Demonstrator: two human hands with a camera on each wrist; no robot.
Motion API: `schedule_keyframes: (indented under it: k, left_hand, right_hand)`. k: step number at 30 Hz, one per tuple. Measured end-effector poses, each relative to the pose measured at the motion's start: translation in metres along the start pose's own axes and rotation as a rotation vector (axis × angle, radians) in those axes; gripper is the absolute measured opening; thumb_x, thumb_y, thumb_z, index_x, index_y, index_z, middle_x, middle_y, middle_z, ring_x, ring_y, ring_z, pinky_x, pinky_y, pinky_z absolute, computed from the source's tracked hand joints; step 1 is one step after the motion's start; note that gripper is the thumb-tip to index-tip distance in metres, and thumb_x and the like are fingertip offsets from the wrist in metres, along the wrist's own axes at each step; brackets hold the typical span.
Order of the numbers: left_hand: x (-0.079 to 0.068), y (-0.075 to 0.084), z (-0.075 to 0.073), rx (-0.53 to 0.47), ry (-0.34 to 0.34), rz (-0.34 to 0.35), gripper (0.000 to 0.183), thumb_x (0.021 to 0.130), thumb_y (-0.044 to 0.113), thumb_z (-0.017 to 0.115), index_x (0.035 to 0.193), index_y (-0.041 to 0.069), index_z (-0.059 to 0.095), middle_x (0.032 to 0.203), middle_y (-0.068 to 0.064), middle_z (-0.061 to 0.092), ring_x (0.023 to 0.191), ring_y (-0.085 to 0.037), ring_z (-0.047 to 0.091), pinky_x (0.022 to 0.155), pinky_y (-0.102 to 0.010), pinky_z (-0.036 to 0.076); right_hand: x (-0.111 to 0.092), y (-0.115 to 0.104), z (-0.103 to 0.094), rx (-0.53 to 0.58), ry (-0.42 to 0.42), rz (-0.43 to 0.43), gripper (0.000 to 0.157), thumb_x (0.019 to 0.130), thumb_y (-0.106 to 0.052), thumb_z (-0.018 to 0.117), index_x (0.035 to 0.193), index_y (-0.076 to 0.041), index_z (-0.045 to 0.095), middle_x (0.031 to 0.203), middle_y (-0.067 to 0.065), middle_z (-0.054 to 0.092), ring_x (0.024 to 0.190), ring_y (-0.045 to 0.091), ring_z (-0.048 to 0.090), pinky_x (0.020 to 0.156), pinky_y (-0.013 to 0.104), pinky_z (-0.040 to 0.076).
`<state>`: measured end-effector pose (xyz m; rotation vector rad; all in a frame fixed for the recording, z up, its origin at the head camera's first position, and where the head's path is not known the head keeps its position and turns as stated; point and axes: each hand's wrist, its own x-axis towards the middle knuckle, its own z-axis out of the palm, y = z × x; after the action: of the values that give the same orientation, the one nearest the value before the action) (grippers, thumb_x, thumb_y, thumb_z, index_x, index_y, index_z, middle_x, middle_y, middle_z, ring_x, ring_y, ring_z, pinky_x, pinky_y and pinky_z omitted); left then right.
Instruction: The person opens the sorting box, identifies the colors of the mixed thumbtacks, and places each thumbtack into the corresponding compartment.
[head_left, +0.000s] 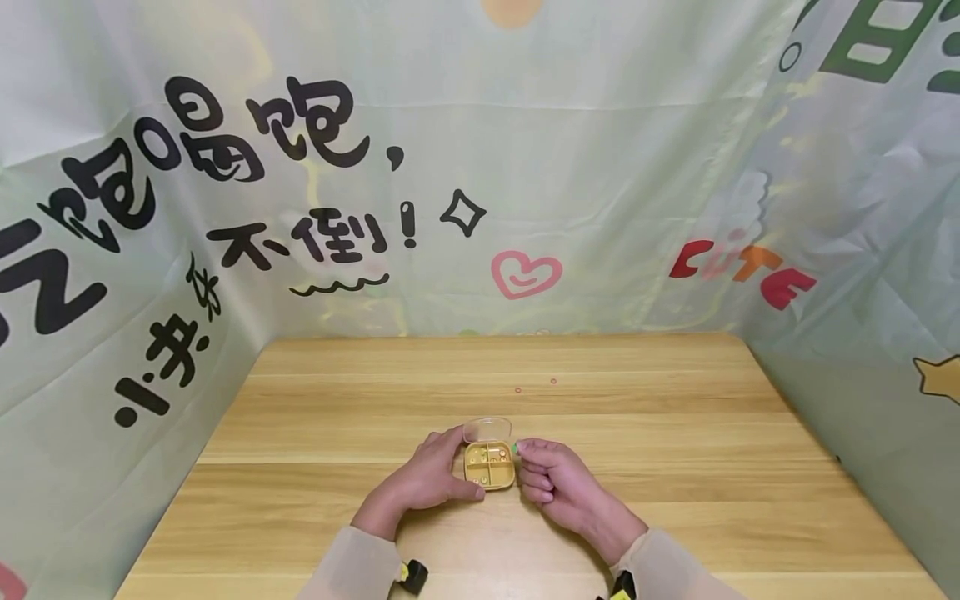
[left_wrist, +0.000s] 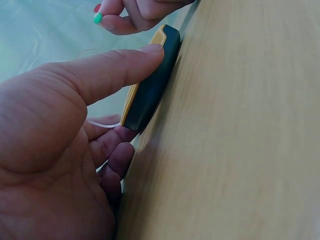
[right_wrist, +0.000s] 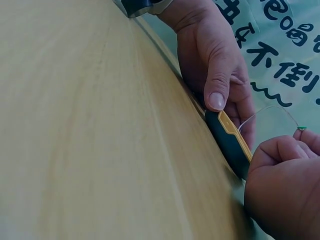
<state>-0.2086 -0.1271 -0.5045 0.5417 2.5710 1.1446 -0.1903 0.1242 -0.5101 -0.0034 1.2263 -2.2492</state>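
Observation:
A small yellow pill box (head_left: 490,477) with a dark green outer shell (left_wrist: 156,82) sits on the wooden table, its clear lid (head_left: 487,429) raised at the back. Divided compartments inside hold several tiny pieces. My left hand (head_left: 431,473) grips the box from the left, thumb on the near rim and fingers round the far side. Just right of the box, my right hand (head_left: 558,483) pinches a tiny green piece (left_wrist: 98,18) between thumb and forefinger; a bit of red shows beside it in the left wrist view. Its exact kind is too small to tell.
Two tiny reddish rings, a left one (head_left: 517,390) and a right one (head_left: 553,381), lie on the table (head_left: 675,433) behind the box. A pale printed cloth (head_left: 600,167) hangs along the table's back and sides. Both sleeves have black-and-yellow devices near the wrists.

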Motion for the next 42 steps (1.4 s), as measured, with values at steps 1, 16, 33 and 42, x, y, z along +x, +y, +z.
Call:
schedule_keyframes:
  k: [1,16,33,42]
  left_hand:
    - [0.000,0.000,0.000,-0.001,0.001,0.002,0.091,0.074,0.043,0.093,0.149,0.014,0.051,0.141,-0.003,0.060,0.125,-0.023,0.046,0.108,-0.053,0.041]
    - [-0.001,0.003,-0.001,-0.007,0.014,0.022,0.091,0.074,0.044,0.093,0.149,0.013,0.052,0.142,-0.003,0.060,0.125,-0.024,0.046,0.108,-0.053,0.040]
    - [-0.001,0.002,0.002,-0.006,0.015,0.014,0.093,0.074,0.044,0.093,0.151,0.013,0.050,0.140,-0.003,0.062,0.124,-0.023,0.046,0.108,-0.053,0.040]
    - [-0.005,-0.003,0.004,0.007,0.017,0.018,0.098,0.074,0.045,0.092,0.155,0.013,0.047,0.147,-0.004,0.059,0.128,-0.025,0.046,0.111,-0.057,0.039]
  right_hand:
    - [0.000,0.000,0.000,-0.003,0.000,-0.001,0.021,0.108,-0.017,0.055,0.088,-0.018,0.051,0.062,-0.013,0.038,0.050,0.001,0.034,0.047,0.015,0.030]
    - [-0.004,-0.003,0.006,-0.063,0.012,-0.023,0.018,0.108,-0.017,0.058,0.090,-0.016,0.056,0.061,-0.013,0.038,0.050,0.001,0.034,0.046,0.016,0.030]
    - [-0.008,0.006,0.008,-0.159,0.073,-0.094,0.011,0.106,-0.017,0.061,0.100,-0.009,0.060,0.062,-0.012,0.040,0.050,0.001,0.035,0.045,0.014,0.030]
    - [-0.008,0.012,0.012,-0.212,0.106,-0.108,0.014,0.105,-0.016,0.063,0.102,-0.003,0.061,0.062,-0.010,0.040,0.049,0.001,0.034,0.045,0.015,0.030]
